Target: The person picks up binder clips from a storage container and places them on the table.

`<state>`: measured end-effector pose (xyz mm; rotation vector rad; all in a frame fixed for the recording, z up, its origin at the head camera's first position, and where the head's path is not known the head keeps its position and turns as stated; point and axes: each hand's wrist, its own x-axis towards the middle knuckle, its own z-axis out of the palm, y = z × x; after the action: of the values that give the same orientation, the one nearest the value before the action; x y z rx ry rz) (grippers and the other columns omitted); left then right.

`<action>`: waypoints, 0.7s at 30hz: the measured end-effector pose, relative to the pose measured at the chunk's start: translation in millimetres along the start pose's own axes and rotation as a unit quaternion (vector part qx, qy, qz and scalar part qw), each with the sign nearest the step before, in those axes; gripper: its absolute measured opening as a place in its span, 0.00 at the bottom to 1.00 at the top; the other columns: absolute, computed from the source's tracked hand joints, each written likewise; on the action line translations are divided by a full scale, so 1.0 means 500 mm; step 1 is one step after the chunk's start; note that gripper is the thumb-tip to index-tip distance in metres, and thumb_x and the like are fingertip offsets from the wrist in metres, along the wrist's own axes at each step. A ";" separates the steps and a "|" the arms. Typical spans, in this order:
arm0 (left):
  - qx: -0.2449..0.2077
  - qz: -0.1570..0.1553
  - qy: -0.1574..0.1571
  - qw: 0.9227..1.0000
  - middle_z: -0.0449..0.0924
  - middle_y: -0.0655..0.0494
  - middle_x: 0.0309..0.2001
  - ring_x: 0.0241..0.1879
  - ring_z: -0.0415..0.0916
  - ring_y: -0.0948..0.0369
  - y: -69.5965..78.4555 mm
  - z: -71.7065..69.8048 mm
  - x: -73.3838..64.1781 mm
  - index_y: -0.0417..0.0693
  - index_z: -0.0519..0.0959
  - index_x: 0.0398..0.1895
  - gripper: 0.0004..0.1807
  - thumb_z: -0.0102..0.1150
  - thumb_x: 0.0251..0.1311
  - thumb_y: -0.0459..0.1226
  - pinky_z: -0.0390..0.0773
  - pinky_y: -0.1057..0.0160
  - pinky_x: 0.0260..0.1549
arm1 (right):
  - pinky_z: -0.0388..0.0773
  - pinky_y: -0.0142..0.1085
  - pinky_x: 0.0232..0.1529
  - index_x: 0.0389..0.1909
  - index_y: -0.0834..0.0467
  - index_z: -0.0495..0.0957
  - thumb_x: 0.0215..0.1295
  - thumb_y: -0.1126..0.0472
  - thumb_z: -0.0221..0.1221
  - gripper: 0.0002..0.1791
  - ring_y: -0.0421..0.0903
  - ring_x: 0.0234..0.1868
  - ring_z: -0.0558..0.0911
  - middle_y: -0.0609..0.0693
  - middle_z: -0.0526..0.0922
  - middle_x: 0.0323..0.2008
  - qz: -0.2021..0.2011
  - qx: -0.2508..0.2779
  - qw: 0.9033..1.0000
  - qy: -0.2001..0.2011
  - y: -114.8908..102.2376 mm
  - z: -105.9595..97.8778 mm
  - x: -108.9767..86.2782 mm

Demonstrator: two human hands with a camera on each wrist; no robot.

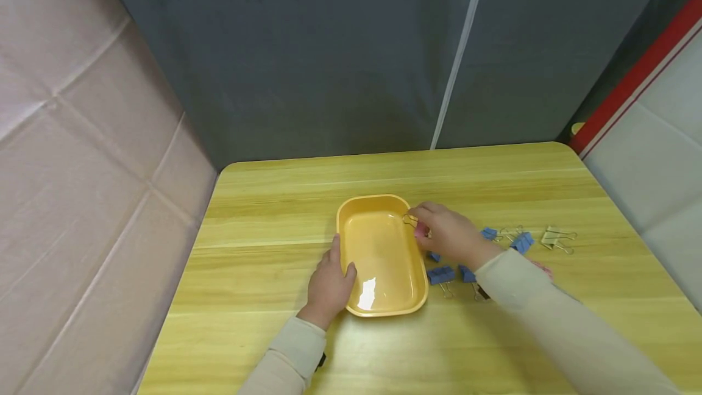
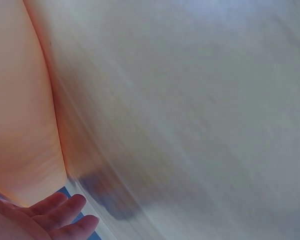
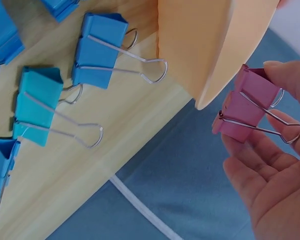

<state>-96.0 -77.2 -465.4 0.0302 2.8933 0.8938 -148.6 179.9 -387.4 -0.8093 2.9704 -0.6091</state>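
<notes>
A yellow plastic tray (image 1: 382, 249) stands on the wooden table, nothing lying in it. At its left side my left hand (image 1: 330, 282) holds the rim, thumb over the edge and fingers along the outer wall; several of these fingers (image 2: 65, 212) show beside the wall in the left wrist view. My right hand (image 1: 446, 230) pinches a pink binder clip (image 3: 247, 102) between thumb and fingers at the tray's upper right rim. Blue binder clips (image 1: 441, 275) lie just right of the tray, some partly hidden by my right hand and sleeve.
Farther right lie another blue clip (image 1: 523, 242) and a pale yellow-green clip (image 1: 553, 237). A pink item (image 1: 542, 268) peeks out by my right sleeve. In the right wrist view, a teal clip (image 3: 37, 105) lies among blue ones. A dark grey panel (image 1: 307, 66) rises behind the table.
</notes>
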 end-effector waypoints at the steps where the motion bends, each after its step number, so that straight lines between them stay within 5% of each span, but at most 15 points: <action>1: 0.000 0.000 0.001 1.000 0.68 0.34 0.62 0.53 0.73 0.38 0.000 0.000 0.000 0.46 0.47 0.76 0.38 0.47 0.69 0.47 0.75 0.42 0.47 | 0.76 0.35 0.34 0.57 0.62 0.76 0.59 0.63 0.63 0.23 0.39 0.33 0.75 0.50 0.79 0.43 0.005 0.001 1.000 -0.001 0.002 -0.002 -0.002; 10: 0.001 -0.002 0.002 1.000 0.68 0.34 0.62 0.53 0.74 0.38 0.000 0.000 0.001 0.46 0.48 0.76 0.38 0.47 0.69 0.47 0.76 0.42 0.46 | 0.78 0.38 0.34 0.56 0.65 0.75 0.56 0.64 0.65 0.25 0.40 0.33 0.77 0.50 0.79 0.39 0.008 -0.011 1.000 0.026 0.030 -0.016 -0.029; 21: 0.002 0.000 0.008 1.000 0.69 0.34 0.61 0.52 0.74 0.38 -0.003 -0.002 0.000 0.45 0.48 0.76 0.38 0.48 0.68 0.46 0.76 0.42 0.45 | 0.75 0.37 0.32 0.59 0.64 0.73 0.58 0.64 0.64 0.27 0.41 0.32 0.76 0.51 0.79 0.40 0.057 -0.017 0.998 0.013 0.071 -0.025 -0.061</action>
<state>-96.2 -78.9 -465.6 0.0230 2.9088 0.8935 -140.6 227.3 -391.9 -0.6322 3.0316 -0.5691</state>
